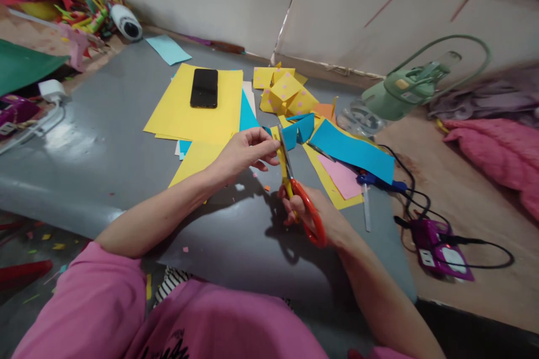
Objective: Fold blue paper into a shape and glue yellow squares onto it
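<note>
Between thumb and fingers, my left hand [251, 150] pinches a narrow yellow paper strip [281, 161] near its upper end. My right hand [314, 210] grips orange-red handled scissors [310, 207], whose blades point away from me alongside the strip. Whether the blades are cutting into the paper I cannot tell. Just beyond my hands lie folded blue paper pieces [295, 129] and yellow folded pieces with pink dots [286, 92]. Left of them, yellow sheets [168, 115] carry a black phone [204, 88].
A blue strip [353, 148] and a pink sheet [340, 176] lie to the right, near a blue glue gun [381, 180]. Behind them stands a green bottle [393, 92]. A purple power strip [442, 249] with cables is at far right. Paper scraps dot the grey tabletop [101, 123].
</note>
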Demonstrator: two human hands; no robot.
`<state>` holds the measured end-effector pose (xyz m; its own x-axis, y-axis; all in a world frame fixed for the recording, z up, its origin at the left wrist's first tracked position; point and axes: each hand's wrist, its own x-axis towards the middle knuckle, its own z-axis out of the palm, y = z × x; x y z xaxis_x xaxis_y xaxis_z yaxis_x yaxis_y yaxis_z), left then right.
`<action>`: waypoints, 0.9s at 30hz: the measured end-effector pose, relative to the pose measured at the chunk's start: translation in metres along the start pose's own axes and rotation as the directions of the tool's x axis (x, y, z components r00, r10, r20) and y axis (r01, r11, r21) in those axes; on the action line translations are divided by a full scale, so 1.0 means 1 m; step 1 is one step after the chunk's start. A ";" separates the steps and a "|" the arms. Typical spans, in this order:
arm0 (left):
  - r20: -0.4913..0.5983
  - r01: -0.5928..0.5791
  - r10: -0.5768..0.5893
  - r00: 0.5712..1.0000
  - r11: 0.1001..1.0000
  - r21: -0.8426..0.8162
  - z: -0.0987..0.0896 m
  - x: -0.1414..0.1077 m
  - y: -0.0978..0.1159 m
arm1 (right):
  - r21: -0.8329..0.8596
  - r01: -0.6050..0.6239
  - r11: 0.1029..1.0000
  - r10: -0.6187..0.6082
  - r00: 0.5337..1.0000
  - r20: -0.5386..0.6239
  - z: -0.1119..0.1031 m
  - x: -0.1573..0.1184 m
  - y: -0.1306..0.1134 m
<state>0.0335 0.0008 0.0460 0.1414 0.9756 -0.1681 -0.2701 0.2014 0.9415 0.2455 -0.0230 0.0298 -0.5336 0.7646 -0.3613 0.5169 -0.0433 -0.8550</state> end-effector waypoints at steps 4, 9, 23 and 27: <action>-0.006 -0.009 0.009 1.000 1.000 0.021 0.000 0.000 0.000 | -0.014 0.007 1.000 -0.007 1.000 -0.003 0.000 0.000 0.002; 0.001 -0.042 0.042 0.999 0.998 0.044 -0.001 0.000 -0.001 | 0.012 0.015 1.000 -0.015 1.000 0.002 0.001 0.002 0.009; -0.004 -0.051 0.052 0.999 0.995 0.089 -0.001 -0.002 -0.002 | 0.011 0.011 1.000 -0.011 1.000 0.006 0.003 0.000 0.003; -0.003 -0.051 0.051 0.999 0.995 0.085 0.000 -0.002 -0.001 | 0.011 0.017 1.000 -0.017 1.000 0.005 0.003 0.000 0.000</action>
<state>0.0335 -0.0016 0.0460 0.1246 0.9848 -0.1208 -0.1947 0.1436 0.9703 0.2437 -0.0253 0.0286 -0.5456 0.7621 -0.3485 0.5000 -0.0377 -0.8652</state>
